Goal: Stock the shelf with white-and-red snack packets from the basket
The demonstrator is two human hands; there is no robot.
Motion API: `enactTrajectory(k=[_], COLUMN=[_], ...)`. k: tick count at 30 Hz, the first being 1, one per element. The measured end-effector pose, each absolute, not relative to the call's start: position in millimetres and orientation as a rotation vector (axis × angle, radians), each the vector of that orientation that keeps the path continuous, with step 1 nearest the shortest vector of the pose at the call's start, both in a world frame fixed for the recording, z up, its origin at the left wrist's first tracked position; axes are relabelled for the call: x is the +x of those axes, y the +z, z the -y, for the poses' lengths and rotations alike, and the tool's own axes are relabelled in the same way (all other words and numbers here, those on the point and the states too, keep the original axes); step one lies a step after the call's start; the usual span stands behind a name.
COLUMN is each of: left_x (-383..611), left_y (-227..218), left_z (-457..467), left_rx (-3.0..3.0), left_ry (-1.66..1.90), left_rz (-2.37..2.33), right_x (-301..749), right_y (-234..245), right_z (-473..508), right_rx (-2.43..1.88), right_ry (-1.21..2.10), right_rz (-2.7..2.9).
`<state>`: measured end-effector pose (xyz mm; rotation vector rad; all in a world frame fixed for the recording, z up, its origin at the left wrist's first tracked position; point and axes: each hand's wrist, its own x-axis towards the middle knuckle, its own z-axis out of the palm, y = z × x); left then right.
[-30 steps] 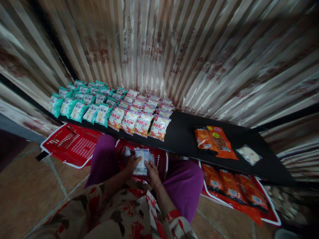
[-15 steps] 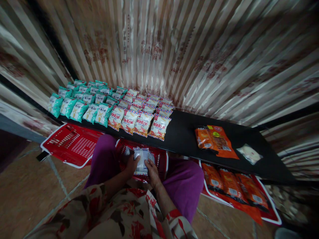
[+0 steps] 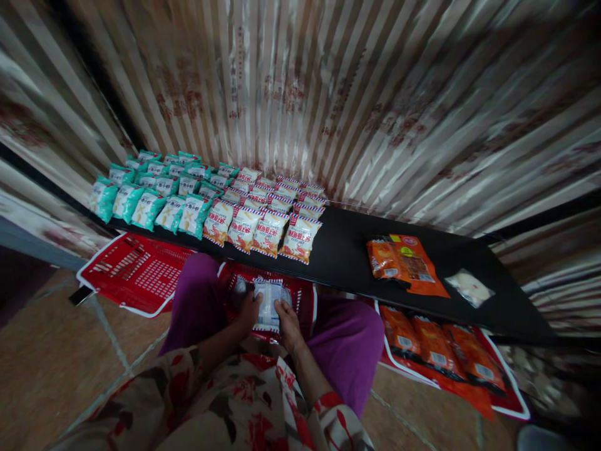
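Observation:
Between my knees, a snack bag (image 3: 269, 307) with its plain printed back facing up is held over a red basket (image 3: 306, 308). My left hand (image 3: 248, 311) grips its left side, and my right hand (image 3: 288, 321) is closed on its right side with the thumb on top. More packets lie in the basket beneath, partly hidden by my hands. Just beyond, white-and-orange snack bags (image 3: 267, 233) with striped edges stand in rows on the black shelf (image 3: 345, 250). To their left are rows of teal snack bags (image 3: 146, 210).
Orange packets (image 3: 410, 263) and a clear packet with white contents (image 3: 469, 288) lie on the shelf's right part. Below are a red basket of orange packets (image 3: 436, 351) and, at left, another red basket (image 3: 136, 275). A striped curtain (image 3: 291, 81) hangs behind.
The snack bag has shifted very slightly to the right in my hands. Both hands keep their hold, and the bags on the shelf stay in place.

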<state>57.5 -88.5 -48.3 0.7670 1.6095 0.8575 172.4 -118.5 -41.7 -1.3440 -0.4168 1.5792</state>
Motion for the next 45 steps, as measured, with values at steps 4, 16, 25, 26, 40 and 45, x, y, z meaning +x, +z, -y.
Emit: enactTrajectory(k=[4, 16, 25, 26, 40, 45], left_x=[56.9, 53.4, 66.0, 66.8, 72.4, 73.2], left_y=[-49.1, -43.4, -36.1, -35.0, -47.3, -52.3], left_z=[89.2, 86.6, 108.9, 110.7, 114.5, 114.1], left_rx=[0.824, 0.981, 1.824, 1.865, 1.916, 1.86], left_ry=[0.839, 0.774, 0.827, 0.803, 0.665, 0.677], left_rz=[-1.652, -1.769, -1.66, -1.636, -1.591, -1.604], right_x=[173.6, 173.1, 175.1, 175.3, 177.4, 177.3], right_y=[-41.5, -39.1, -45.0, -45.3, -47.2, -44.4], right_z=[119.1, 119.4, 116.7, 116.7, 116.5, 116.1], right_rx=[-1.303, -1.367, -1.354, -1.35, -1.413, -1.461], right_ry=[1.652, 1.546, 1.491, 1.481, 1.424, 1.415], right_rz=[0.367, 0.374, 0.322, 0.337, 0.365, 0.365])
